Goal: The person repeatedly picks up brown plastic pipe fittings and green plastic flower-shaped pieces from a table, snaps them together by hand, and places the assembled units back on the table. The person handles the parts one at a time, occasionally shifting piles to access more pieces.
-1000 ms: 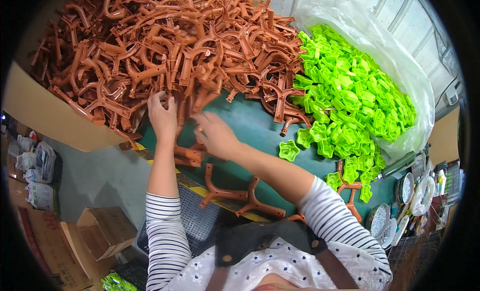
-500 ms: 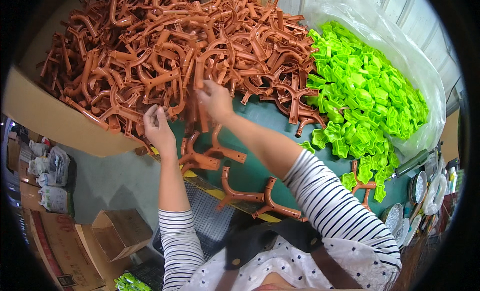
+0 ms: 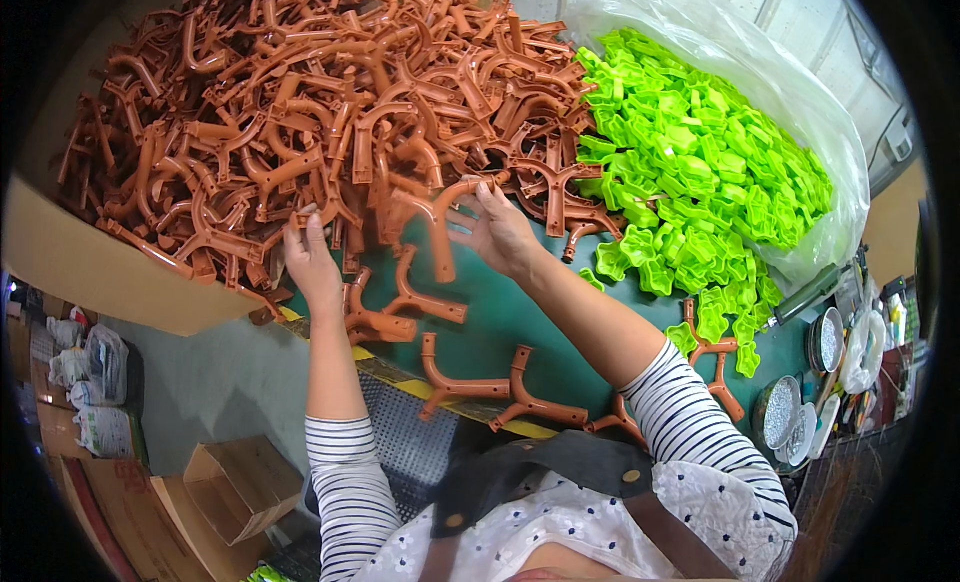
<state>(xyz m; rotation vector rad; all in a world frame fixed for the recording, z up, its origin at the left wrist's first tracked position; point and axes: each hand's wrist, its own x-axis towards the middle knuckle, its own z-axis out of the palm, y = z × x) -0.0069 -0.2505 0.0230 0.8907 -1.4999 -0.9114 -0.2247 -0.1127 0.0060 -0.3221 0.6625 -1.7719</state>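
Observation:
My right hand (image 3: 500,234) grips one arm of a glossy brown, Y-shaped plastic branch piece (image 3: 440,237). This piece hangs over the green tabletop in front of the pile, smeared by motion. At the pile's near left edge is my left hand (image 3: 314,265), its thumb and fingers drawn together against the brown pieces; what lies between the fingertips cannot be made out. The large heap of like brown branch pieces (image 3: 290,112) rises behind both hands. Several more lie apart nearer to me, among them one branch piece (image 3: 455,386) by the table edge.
Bright green, star-like plastic parts (image 3: 700,162) spill from a clear plastic bag (image 3: 845,142) at the right. Round dishes (image 3: 778,412) and a green-handled tool (image 3: 805,297) sit at the far right. A grey perforated crate (image 3: 395,452) and an open carton (image 3: 240,482) stand below the table.
My right hand has moved right, away from the heap, drawing a brown branch piece out with it. The left hand stays by the heap, its fingers closer together. The whole view has shifted slightly.

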